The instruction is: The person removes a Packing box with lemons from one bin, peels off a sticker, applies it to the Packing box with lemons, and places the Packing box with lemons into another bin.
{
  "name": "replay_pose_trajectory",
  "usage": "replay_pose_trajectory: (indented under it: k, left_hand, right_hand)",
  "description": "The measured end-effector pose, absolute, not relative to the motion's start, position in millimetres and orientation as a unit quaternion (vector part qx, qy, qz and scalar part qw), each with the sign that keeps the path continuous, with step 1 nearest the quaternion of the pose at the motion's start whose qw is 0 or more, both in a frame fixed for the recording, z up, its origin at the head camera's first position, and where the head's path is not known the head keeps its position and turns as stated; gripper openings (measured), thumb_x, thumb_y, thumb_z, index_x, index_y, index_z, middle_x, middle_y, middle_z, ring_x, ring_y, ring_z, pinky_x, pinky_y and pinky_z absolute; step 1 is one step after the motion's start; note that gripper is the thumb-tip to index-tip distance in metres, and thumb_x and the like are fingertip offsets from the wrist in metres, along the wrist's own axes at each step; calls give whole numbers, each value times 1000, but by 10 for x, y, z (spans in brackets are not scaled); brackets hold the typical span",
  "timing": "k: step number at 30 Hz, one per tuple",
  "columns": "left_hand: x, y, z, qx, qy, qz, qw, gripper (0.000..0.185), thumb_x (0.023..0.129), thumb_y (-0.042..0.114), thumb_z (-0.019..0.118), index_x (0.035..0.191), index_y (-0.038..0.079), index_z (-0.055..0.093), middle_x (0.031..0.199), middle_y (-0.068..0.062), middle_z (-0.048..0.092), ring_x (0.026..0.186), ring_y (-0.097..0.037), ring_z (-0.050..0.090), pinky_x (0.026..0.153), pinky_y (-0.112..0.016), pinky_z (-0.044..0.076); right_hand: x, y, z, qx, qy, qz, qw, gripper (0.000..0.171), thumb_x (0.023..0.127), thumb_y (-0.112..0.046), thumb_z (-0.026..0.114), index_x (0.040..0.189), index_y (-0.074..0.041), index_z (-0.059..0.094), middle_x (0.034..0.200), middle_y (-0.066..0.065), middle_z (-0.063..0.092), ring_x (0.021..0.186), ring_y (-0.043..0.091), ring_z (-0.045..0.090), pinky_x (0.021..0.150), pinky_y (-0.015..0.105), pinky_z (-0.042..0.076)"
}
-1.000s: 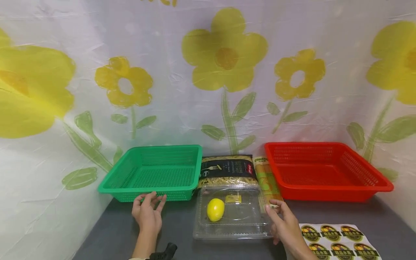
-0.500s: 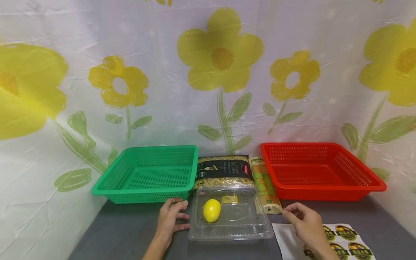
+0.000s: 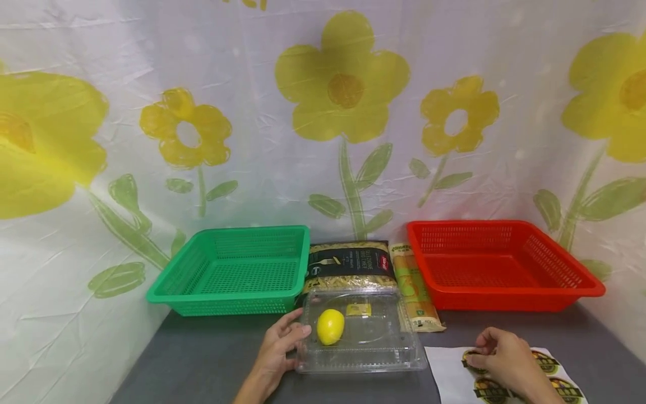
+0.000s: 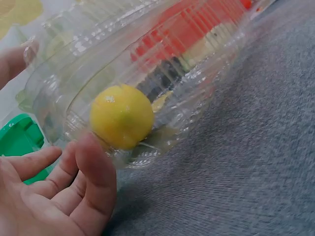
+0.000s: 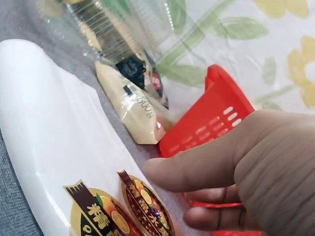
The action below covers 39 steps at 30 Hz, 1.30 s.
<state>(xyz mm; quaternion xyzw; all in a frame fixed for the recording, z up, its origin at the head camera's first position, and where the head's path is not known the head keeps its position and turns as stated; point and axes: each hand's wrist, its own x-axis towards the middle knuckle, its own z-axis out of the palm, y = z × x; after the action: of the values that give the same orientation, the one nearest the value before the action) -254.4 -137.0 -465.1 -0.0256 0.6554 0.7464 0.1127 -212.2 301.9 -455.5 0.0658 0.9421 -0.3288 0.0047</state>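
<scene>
Green basket (image 3: pixel 237 268) sits up and to the left of the left hand (image 3: pixel 276 350), at the back by the flowered wall cloth (image 3: pixel 323 112). L hand lies on the grey table (image 3: pixel 202 365), fingers relaxed and spread, tips touching the left wall of the clear clamshell box (image 3: pixel 360 331); not gripping it. Lemon (image 3: pixel 330 326) is inside the box, just right of those fingertips, w/ a small yellow label (image 3: pixel 358 309) beyond it. Pasta packs (image 3: pixel 351 261) lie behind the box. Red basket (image 3: pixel 497 264) is up and behind the right hand (image 3: pixel 504 362). R hand's fingers curl down onto a sticker (image 3: pixel 473 358) on the white sticker sheet (image 3: pixel 446 376); pinching or only touching, can't tell.
</scene>
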Motion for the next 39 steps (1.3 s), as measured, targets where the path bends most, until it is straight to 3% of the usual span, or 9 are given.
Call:
replay_pose_trajectory:
  k: [3,7,11,15,22,27,32,39]
  left_hand:
    - [-2520,-1364,-4643,-20,637,760,130,79,93,27,74,156,4,32,98,-1,59,65,-9,54,51,-26,49]
    - [-2523,-1366,-4651,-14,625,769,134,80,92,24,74,156,2,31,95,-1,58,62,-8,49,50,-24,49]
    - [-2540,-1362,-4661,-4,606,784,132,76,92,17,73,155,1,33,85,2,59,54,-8,48,47,-24,48]
    - [-2536,-1345,-4662,13,594,793,133,75,91,13,72,154,1,33,71,6,57,50,-9,47,45,-23,46]
    - [-2495,-1383,-4704,6,576,806,135,72,94,12,69,154,2,33,71,6,53,51,-10,43,46,-24,40]
    - [-2507,-1393,-4720,3,562,814,144,67,98,21,68,154,4,34,70,4,54,50,-10,42,46,-24,39]
    - [-2528,-1395,-4727,-5,555,818,151,71,96,28,71,154,6,36,67,3,52,52,-10,41,46,-25,38]
    - [-2520,-1417,-4726,-5,558,816,152,71,96,26,72,153,5,36,66,3,51,51,-11,40,47,-26,37]
  right_hand:
    - [-2111,3034,-4598,71,943,-324,28,43,71,-32,92,90,-7,63,80,2,58,73,18,52,64,33,42]
    - [-2125,3039,-4620,77,949,-304,41,54,65,-36,95,93,-4,64,83,4,58,76,20,54,66,37,47]
    - [-2147,3071,-4620,76,953,-290,46,61,64,-38,96,99,1,67,89,5,65,82,22,60,73,47,53]
    - [-2148,3097,-4616,78,953,-288,51,58,65,-37,95,100,1,68,90,4,68,84,22,62,76,49,54]
    - [-2166,3061,-4655,70,954,-287,51,53,65,-36,95,95,-2,68,86,1,66,79,19,60,73,46,54]
    - [-2158,3078,-4631,65,955,-287,47,56,66,-37,95,97,-1,66,87,3,64,79,20,58,71,43,52]
    - [-2126,3089,-4629,52,956,-287,26,54,67,-36,94,96,-3,62,86,3,60,77,20,55,66,37,47]
    - [-2101,3051,-4677,44,953,-299,13,48,70,-27,92,97,-6,59,84,2,56,75,19,51,65,34,43]
